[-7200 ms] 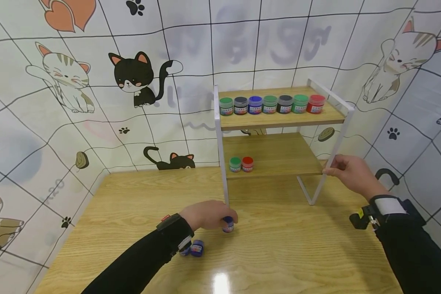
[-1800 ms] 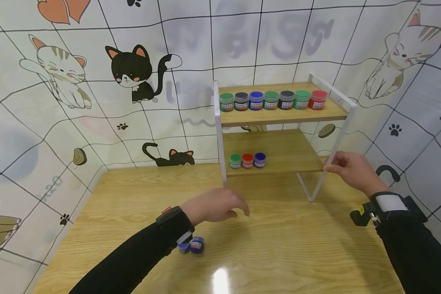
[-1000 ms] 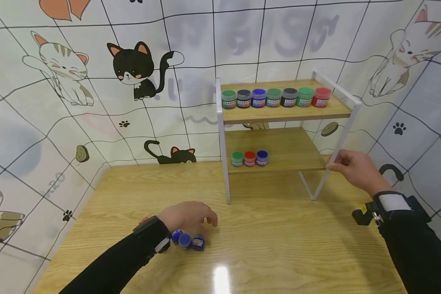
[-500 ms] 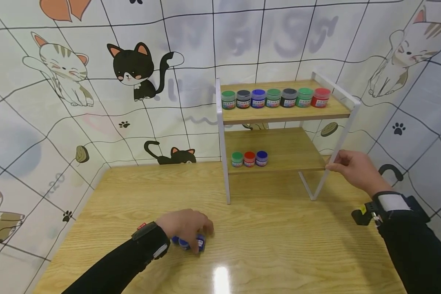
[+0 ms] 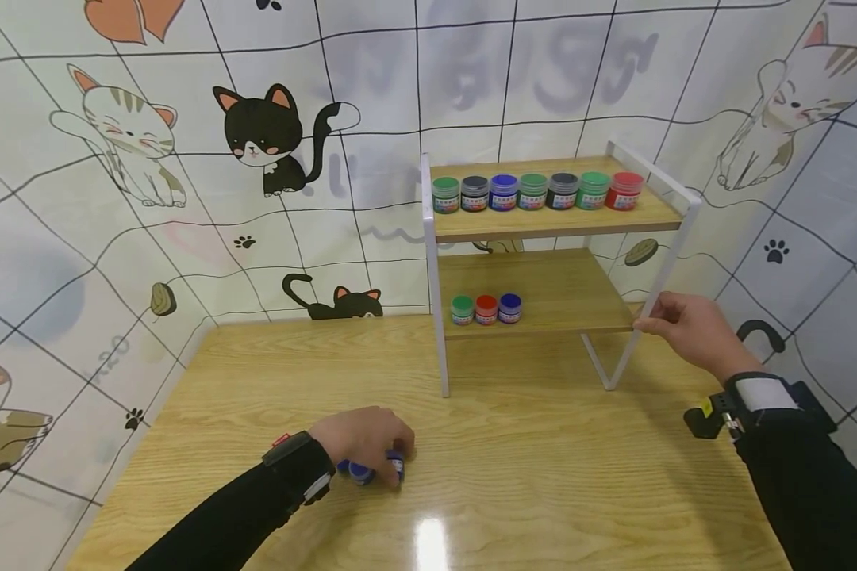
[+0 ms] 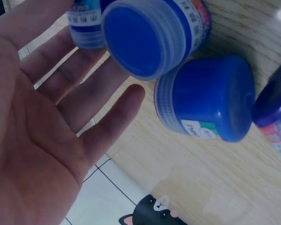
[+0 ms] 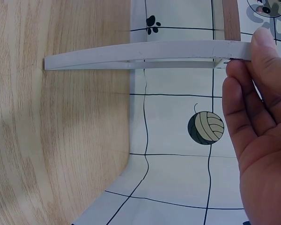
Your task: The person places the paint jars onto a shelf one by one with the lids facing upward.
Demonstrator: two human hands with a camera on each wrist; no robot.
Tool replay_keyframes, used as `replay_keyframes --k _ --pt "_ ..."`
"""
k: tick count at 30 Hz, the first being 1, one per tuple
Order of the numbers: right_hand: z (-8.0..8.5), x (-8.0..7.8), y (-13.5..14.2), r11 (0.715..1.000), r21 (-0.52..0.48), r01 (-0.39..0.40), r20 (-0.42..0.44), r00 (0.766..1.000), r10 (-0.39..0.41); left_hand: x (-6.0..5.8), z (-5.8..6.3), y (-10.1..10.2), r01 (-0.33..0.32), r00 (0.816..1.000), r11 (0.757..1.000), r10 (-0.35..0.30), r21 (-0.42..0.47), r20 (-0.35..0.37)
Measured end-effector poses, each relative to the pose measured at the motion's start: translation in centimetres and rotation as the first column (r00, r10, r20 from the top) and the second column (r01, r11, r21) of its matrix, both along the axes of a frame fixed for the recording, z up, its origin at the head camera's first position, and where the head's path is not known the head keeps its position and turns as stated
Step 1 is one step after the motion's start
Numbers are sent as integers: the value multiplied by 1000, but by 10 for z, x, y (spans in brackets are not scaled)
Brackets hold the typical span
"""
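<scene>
My left hand point(image 5: 366, 438) is low over a cluster of blue paint jars at the table's front left. Thumb and fingers pinch the rightmost blue paint jar point(image 5: 397, 464), partly hidden by the hand. Beside it, under the palm, sits another blue paint jar point(image 5: 360, 473). The left wrist view shows a blue-lidded jar point(image 6: 145, 37) and one lying on its side point(image 6: 208, 98) close to the fingers. At the right, my right hand point(image 5: 693, 333) grips the white metal frame point(image 7: 145, 51) of a two-tier shelf point(image 5: 536, 289), thumb on one side and fingers on the other.
The upper tier point(image 5: 557, 226) bears a row of several green, black, blue and red jars. On the lower tier, at its left, stand a green jar point(image 5: 462, 310), a red jar point(image 5: 486, 309) and a blue jar point(image 5: 510, 308). A cat-print sheet point(image 5: 371, 159) hangs behind the table point(image 5: 293, 365).
A blue jar, earlier in my left hand, now stands beside the red one on the lower tier. That hand went back left and now pinches another blue jar. My right hand stayed put.
</scene>
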State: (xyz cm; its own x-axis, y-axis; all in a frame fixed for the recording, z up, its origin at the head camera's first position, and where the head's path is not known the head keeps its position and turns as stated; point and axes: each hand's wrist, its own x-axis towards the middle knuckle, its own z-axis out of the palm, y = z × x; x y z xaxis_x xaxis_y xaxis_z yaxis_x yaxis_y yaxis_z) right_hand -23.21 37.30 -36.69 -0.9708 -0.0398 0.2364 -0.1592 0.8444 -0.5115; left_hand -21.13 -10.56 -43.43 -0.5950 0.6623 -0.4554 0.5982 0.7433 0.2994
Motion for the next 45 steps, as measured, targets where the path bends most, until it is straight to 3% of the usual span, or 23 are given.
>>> replay_keyframes --k 16,25,45 --pt "2 2 -1 1000 -22 -22 -6 1000 21 -4 -3 11 94 994 993 -89 69 -64" --pt "1 2 -1 999 -29 -23 1 1000 23 -5 -10 14 154 975 985 -138 78 -177" --pt "3 3 -1 1000 -22 -16 -1 1000 16 -8 -4 13 154 986 975 -142 159 -85"
